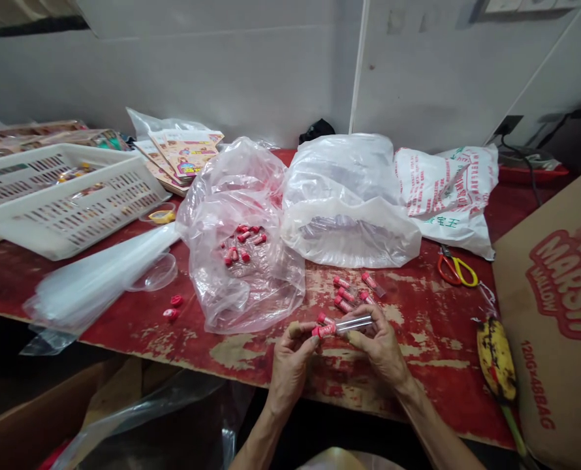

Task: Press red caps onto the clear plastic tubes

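Observation:
Between my hands, over the table's front edge, lies a clear plastic tube [353,324] with a red cap [324,331] at its left end. My left hand [289,359] pinches the capped end; a second red cap shows just behind it. My right hand [382,349] has its fingers closed round the tube's clear end. Just beyond lie several red-capped tubes [344,294]. More red caps [244,236] sit in a pink-tinted clear bag [222,294] farther left, and two loose red caps [172,314] rest on the table.
A white bag of clear tubes [354,238] stands behind, beside a printed white sack [447,196]. Scissors [457,269], a banana [497,359] and a marshmallow carton [555,313] are at right. Plastic sleeves [104,281] and a white basket [79,225] occupy the left.

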`<state>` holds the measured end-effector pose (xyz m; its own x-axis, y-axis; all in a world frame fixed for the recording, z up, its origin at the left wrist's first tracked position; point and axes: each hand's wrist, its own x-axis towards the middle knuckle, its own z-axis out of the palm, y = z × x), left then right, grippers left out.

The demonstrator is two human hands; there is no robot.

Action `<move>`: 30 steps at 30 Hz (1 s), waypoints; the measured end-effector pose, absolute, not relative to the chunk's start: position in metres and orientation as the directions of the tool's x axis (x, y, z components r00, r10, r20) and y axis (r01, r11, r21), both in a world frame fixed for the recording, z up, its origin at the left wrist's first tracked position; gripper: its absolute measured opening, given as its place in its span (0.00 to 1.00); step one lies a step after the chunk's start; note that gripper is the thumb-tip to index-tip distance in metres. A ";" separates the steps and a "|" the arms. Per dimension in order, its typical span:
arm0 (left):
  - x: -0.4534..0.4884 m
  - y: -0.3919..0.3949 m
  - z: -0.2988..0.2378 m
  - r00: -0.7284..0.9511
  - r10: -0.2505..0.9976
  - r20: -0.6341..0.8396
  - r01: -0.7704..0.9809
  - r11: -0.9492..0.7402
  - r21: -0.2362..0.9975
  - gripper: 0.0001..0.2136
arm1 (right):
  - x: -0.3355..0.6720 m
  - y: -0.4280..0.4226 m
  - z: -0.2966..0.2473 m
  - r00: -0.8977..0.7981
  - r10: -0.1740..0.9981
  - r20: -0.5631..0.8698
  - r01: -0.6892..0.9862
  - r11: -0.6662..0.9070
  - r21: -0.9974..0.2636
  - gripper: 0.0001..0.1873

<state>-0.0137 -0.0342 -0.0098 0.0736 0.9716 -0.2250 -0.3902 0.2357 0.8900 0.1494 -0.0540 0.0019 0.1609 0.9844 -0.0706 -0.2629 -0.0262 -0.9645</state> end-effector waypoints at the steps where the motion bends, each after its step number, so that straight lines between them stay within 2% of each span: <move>1: -0.014 -0.034 -0.010 0.073 0.971 -0.229 -0.390 0.239 0.889 0.14 | 0.149 -0.055 0.000 0.159 0.985 -0.062 -0.259 -0.019 -0.966 0.20; 5: -0.016 -0.034 -0.013 0.031 0.965 -0.262 -0.405 0.252 0.879 0.14 | 0.149 -0.060 -0.007 0.170 0.985 -0.025 -0.205 0.011 -0.979 0.16; 8: -0.018 -0.035 -0.012 -0.015 0.962 -0.272 -0.422 0.240 0.874 0.13 | 0.153 -0.067 -0.007 0.177 0.984 -0.034 -0.124 -0.012 -0.992 0.17; 13: -0.015 -0.038 -0.005 0.017 0.966 -0.257 -0.478 0.234 0.847 0.12 | 0.155 -0.081 -0.012 0.107 0.994 -0.003 -0.203 0.019 -0.979 0.21; 17: -0.012 -0.041 -0.001 0.013 0.971 -0.238 -0.499 0.213 0.840 0.13 | 0.154 -0.086 -0.026 0.167 0.983 0.072 0.026 0.068 -0.997 0.28; 21: -0.013 -0.043 -0.002 0.060 0.972 -0.226 -0.409 0.230 0.883 0.11 | 0.162 -0.085 -0.032 0.097 0.976 0.193 0.283 0.159 -0.946 0.14; 24: -0.015 -0.043 -0.004 0.074 0.969 -0.235 -0.361 0.246 0.900 0.10 | 0.168 -0.083 -0.026 0.023 0.971 0.240 0.358 0.216 -0.909 0.11; 30: -0.015 -0.040 -0.007 0.065 0.965 -0.256 -0.341 0.262 0.903 0.11 | 0.170 -0.081 -0.012 0.038 0.958 0.284 0.377 0.249 -0.892 0.12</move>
